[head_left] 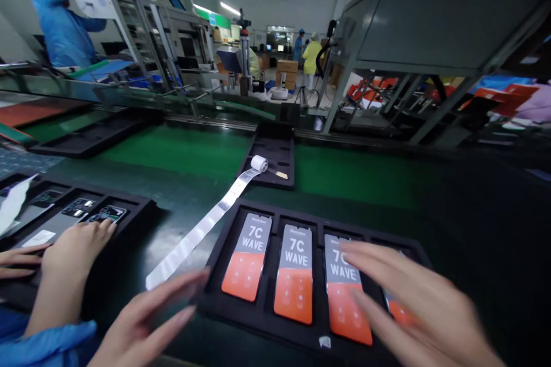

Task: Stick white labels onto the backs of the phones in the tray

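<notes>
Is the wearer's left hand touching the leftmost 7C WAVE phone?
Apart: the head view shows a dark strip of tray between the left hand and the phone.

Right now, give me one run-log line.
left hand: open, beside black rectangular compartmented tray | right hand: open, over rightmost grey-and-orange rectangular phones | white paper roll: partly unwound

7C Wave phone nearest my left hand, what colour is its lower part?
Orange-red; the phone shows best in the head view.
</notes>
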The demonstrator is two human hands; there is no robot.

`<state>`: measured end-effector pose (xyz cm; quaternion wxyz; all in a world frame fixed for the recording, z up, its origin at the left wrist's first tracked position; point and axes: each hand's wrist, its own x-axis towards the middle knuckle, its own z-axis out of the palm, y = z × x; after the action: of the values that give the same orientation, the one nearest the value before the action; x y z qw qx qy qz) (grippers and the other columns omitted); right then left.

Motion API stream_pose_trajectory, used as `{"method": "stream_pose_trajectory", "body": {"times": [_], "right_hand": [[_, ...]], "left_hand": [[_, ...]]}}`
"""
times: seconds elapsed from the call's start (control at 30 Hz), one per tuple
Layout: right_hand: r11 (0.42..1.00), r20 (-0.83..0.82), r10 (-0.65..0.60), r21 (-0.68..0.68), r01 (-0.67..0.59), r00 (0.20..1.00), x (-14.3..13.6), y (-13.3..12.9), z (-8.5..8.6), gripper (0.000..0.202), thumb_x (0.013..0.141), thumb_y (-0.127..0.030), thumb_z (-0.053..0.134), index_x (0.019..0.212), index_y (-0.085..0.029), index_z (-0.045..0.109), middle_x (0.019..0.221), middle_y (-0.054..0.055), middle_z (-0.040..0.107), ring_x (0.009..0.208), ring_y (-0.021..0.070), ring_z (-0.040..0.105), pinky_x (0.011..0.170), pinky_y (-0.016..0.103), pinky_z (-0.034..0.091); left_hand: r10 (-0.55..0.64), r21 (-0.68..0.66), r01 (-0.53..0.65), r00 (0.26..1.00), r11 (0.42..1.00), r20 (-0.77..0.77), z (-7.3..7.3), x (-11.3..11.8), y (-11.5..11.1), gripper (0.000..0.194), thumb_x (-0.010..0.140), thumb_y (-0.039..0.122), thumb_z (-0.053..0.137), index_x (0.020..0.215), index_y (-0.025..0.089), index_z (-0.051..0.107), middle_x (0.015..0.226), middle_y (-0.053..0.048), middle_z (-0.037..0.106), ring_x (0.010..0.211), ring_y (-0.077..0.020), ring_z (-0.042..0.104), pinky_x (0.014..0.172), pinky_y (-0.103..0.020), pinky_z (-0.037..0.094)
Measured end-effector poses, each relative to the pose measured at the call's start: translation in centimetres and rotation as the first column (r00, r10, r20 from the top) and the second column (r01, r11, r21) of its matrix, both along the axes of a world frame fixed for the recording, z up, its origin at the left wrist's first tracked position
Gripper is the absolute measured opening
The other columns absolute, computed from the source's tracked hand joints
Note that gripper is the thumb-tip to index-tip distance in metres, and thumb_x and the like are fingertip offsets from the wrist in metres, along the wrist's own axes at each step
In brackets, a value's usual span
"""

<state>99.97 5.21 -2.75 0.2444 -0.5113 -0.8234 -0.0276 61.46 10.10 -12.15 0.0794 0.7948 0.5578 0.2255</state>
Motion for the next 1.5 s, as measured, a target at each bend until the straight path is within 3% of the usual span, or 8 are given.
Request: {"method": "stream_pose_trajectory", "body": {"times": [0.07, 0.27, 0.6, 0.77, 0.93, 1.13, 1.3, 1.5], "right_hand": [[0.988, 0.116, 0.000, -0.155, 0.019, 0.993, -2.0, 1.4, -2.5, 0.041, 0.092, -0.026, 0.045, 0.132, -0.026, 0.044, 0.131, 0.008, 0.047, 0.111, 0.0254, 0.052, 0.087, 0.040, 0.052], [0.860, 0.358, -0.199, -0.383, 0.338, 0.912, -8.2, 4.5, -7.8, 0.065, 0.082, -0.034, 0.061, 0.140, -0.019, 0.036, 0.143, 0.017, 0.028, 0.111, 0.0355, 0.048, 0.078, 0.043, 0.053], [0.827, 0.291, -0.305, -0.392, 0.404, 0.907, -10.5, 4.6, -9.5, 0.073, 0.072, -0.026, 0.058, 0.141, -0.022, 0.033, 0.149, 0.014, 0.014, 0.127, 0.0427, 0.021, 0.076, 0.048, 0.051], [0.805, -0.090, -0.397, -0.512, 0.300, 0.913, -8.0, 4.1, -8.4, 0.079, 0.066, -0.017, 0.050, 0.142, -0.019, 0.030, 0.151, 0.007, 0.004, 0.135, 0.0285, 0.016, 0.104, 0.044, 0.035], [0.808, -0.616, -0.515, -0.581, 0.098, 0.596, -2.9, 2.4, -10.1, 0.075, 0.068, -0.019, 0.045, 0.141, -0.027, 0.031, 0.147, 0.001, 0.027, 0.137, 0.0221, 0.017, 0.114, 0.044, 0.013], [0.832, -0.809, -0.551, -0.550, 0.066, 0.206, -3.0, 2.6, -12.4, 0.059, 0.071, -0.026, 0.058, 0.129, -0.023, 0.048, 0.142, 0.006, 0.037, 0.136, 0.0247, 0.021, 0.113, 0.049, 0.010], [0.867, -0.806, -0.491, -0.488, 0.100, 0.330, -6.6, 3.0, -12.8, 0.054, 0.081, -0.024, 0.050, 0.134, -0.027, 0.043, 0.145, 0.002, 0.030, 0.137, 0.0217, 0.017, 0.113, 0.048, 0.012], [0.891, -0.732, -0.438, -0.429, 0.148, 0.521, -5.9, 1.5, -11.8, 0.047, 0.090, -0.026, 0.039, 0.137, -0.032, 0.036, 0.148, 0.003, 0.024, 0.130, 0.0249, 0.034, 0.104, 0.044, 0.038]], "left_hand": [[-0.075, -0.026, 0.078, 0.991, 0.997, 0.113, 0.3, 4.3, 0.0, 0.060, 0.086, 0.039, 0.046, 0.142, 0.033, 0.025, 0.131, -0.003, 0.052, 0.114, -0.0228, 0.055, 0.092, -0.037, 0.052], [-0.288, -0.080, 0.277, 0.913, 0.958, -0.288, -1.1, 12.3, 4.9, 0.069, 0.085, 0.032, 0.054, 0.144, 0.016, 0.022, 0.147, -0.020, 0.025, 0.137, -0.0326, 0.021, 0.106, -0.048, 0.036], [-0.257, -0.194, 0.199, 0.899, 0.961, -0.354, -0.6, 14.2, 5.2, 0.067, 0.081, 0.032, 0.059, 0.141, 0.017, 0.032, 0.139, -0.025, 0.034, 0.129, -0.0441, 0.030, 0.092, -0.052, 0.045], [-0.293, -0.250, 0.246, 0.941, 0.936, -0.169, 0.2, 12.6, 5.9, 0.077, 0.073, 0.018, 0.056, 0.143, 0.014, 0.024, 0.143, -0.020, 0.031, 0.132, -0.0356, 0.031, 0.103, -0.043, 0.039], [-0.068, -0.434, 0.327, 0.856, 0.839, 0.513, 0.4, 8.6, 7.0, 0.071, 0.076, 0.018, 0.045, 0.144, 0.022, 0.024, 0.139, -0.008, 0.042, 0.127, -0.0249, 0.042, 0.103, -0.036, 0.039], [0.413, -0.560, 0.448, 0.388, 0.697, 0.824, 0.1, 7.8, 7.1, 0.082, 0.063, 0.015, 0.060, 0.140, 0.023, 0.033, 0.123, -0.008, 0.057, 0.098, -0.0227, 0.062, 0.077, -0.027, 0.051], [0.565, -0.570, 0.503, 0.182, 0.650, 0.805, -0.5, 9.8, 6.0, 0.089, 0.058, 0.011, 0.067, 0.139, 0.025, 0.033, 0.115, -0.007, 0.062, 0.085, -0.0200, 0.065, 0.066, -0.023, 0.051], [0.451, -0.551, 0.447, 0.317, 0.705, 0.834, -1.8, 9.6, 5.8, 0.081, 0.069, 0.019, 0.063, 0.142, 0.025, 0.028, 0.135, -0.009, 0.048, 0.112, -0.0266, 0.055, 0.090, -0.035, 0.050]]}}
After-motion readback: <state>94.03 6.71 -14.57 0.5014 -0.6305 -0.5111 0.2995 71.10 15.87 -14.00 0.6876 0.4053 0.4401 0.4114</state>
